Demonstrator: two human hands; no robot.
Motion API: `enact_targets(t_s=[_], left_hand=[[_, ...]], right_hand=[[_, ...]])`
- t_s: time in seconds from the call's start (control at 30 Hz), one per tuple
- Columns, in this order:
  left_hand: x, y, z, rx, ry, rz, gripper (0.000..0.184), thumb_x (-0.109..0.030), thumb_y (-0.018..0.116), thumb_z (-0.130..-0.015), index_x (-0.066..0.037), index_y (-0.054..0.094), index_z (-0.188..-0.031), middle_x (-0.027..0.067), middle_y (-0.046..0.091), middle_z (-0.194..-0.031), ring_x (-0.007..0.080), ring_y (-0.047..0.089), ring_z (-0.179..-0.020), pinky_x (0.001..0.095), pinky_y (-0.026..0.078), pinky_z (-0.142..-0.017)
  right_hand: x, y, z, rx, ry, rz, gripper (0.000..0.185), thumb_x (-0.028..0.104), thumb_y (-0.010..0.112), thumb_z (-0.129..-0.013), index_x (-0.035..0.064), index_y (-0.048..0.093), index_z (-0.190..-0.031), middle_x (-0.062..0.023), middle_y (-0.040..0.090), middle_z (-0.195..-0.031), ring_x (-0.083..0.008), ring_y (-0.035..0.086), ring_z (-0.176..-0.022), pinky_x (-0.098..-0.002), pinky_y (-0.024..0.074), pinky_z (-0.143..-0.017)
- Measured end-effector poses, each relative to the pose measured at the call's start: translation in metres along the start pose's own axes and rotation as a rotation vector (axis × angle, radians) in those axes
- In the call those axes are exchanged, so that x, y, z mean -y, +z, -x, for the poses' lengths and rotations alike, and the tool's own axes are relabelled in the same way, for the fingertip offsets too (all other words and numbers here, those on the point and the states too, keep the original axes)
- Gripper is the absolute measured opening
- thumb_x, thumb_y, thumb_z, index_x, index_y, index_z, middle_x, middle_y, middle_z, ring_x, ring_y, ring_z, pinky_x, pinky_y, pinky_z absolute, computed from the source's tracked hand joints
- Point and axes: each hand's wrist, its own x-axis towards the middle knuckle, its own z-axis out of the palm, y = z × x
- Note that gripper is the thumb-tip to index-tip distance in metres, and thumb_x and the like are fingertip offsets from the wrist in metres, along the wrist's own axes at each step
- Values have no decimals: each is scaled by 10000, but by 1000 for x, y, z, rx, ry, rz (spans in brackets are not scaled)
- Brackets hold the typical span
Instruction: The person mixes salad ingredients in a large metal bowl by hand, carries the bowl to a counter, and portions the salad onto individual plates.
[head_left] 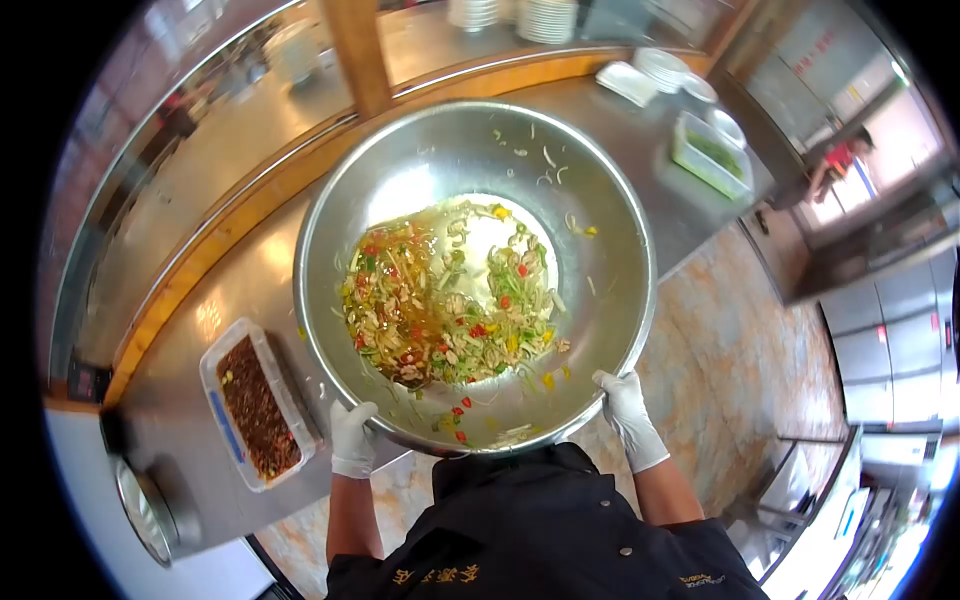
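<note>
A large steel mixing bowl (pixel 600 300) is tilted toward me, close to my body. Inside lies a mix of chopped vegetables (pixel 515 325) with red, yellow and green bits, and an oily brownish sauce (pixel 400 290) pools on its left side. My left hand (pixel 353 438), in a white glove, grips the rim at the lower left. At the lower right, my right hand (pixel 629 410), gloved too, is closed on the rim. Some fingers of both hands are hidden beneath the bowl. Small scraps cling to its inner wall.
Left of the bowl, a clear plastic tub (pixel 310 430) of dark reddish-brown food stands on the steel counter (pixel 180 440). A tub of chopped greens (pixel 712 155) and white plates (pixel 660 68) sit at the far right. A person (pixel 840 165) is by the doorway.
</note>
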Motion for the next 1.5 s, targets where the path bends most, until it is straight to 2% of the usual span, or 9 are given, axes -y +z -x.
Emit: enact_targets(t_s=[0.23, 0.37, 0.47, 0.5, 0.73, 0.87, 1.1, 1.17, 1.5], left_hand=[[-14, 161, -21, 344, 63, -91, 463, 16, 591, -769, 59, 615, -1229, 110, 691, -1093, 224, 694, -967, 356, 572, -890], [17, 245, -15, 429, 75, -173, 468, -9, 586, -771, 54, 614, -1233, 104, 683, -1113, 222, 690, -981, 344, 566, -906], [51, 313, 2, 486, 24, -224, 470, -10, 577, -770, 51, 612, -1235, 96, 676, -1115, 214, 685, -983, 336, 562, -905], [39, 272, -31, 516, -19, -200, 467, 8, 574, -772, 48, 611, -1236, 92, 677, -1108, 215, 688, -980, 340, 565, -908], [35, 311, -66, 729, -185, -166, 481, 57, 547, -797, 45, 591, -1275, 104, 677, -1130, 226, 696, -994, 357, 582, -888], [31, 313, -107, 877, -313, -203, 506, 93, 555, -787, 41, 590, -1289, 88, 677, -1135, 209, 689, -1002, 338, 568, -929], [57, 285, -161, 1105, -250, -232, 469, 59, 562, -787, 25, 614, -1252, 73, 674, -1107, 189, 683, -963, 325, 576, -864], [50, 281, -164, 1160, -231, -281, 494, 60, 597, -770, 14, 638, -1260, 50, 682, -1140, 188, 666, -1008, 315, 524, -926], [56, 284, -197, 1423, -305, -301, 336, 46, 611, -785, 44, 669, -1116, 77, 706, -1010, 188, 686, -856, 309, 561, -808]], right_hand=[[50, -112, 17, -238, -152, -158, 332, -99, 650, -839, -60, 668, -1168, -112, 726, -1024, -222, 704, -878, -348, 562, -803], [54, -201, 16, -287, -148, -202, 394, -114, 625, -840, -71, 652, -1231, -143, 729, -1114, -224, 713, -940, -362, 571, -869], [62, -281, 22, -329, -170, -217, 380, -105, 620, -837, -72, 657, -1214, -142, 731, -1079, -230, 709, -907, -366, 574, -839], [34, -233, 28, -359, -170, -217, 376, -103, 619, -835, -73, 658, -1209, -143, 730, -1074, -232, 708, -903, -367, 575, -833], [20, -209, 70, -654, -58, -192, 369, -55, 642, -802, -76, 654, -1171, -128, 715, -1004, -220, 679, -820, -343, 549, -754], [-19, -157, 104, -805, -165, -349, 320, -22, 651, -805, -48, 674, -1123, -88, 705, -943, -186, 644, -769, -308, 507, -697], [-101, -78, 149, -974, -373, -371, 348, -55, 610, -788, -58, 665, -1132, -92, 708, -981, -186, 666, -818, -302, 531, -761], [-123, -66, 160, -996, -402, -338, 401, -29, 627, -766, -59, 661, -1164, -96, 704, -1022, -211, 667, -886, -325, 536, -817], [-182, 50, 191, -1274, -571, -467, 361, -14, 659, -754, -42, 650, -1113, -92, 669, -949, -215, 656, -801, -338, 548, -734]])
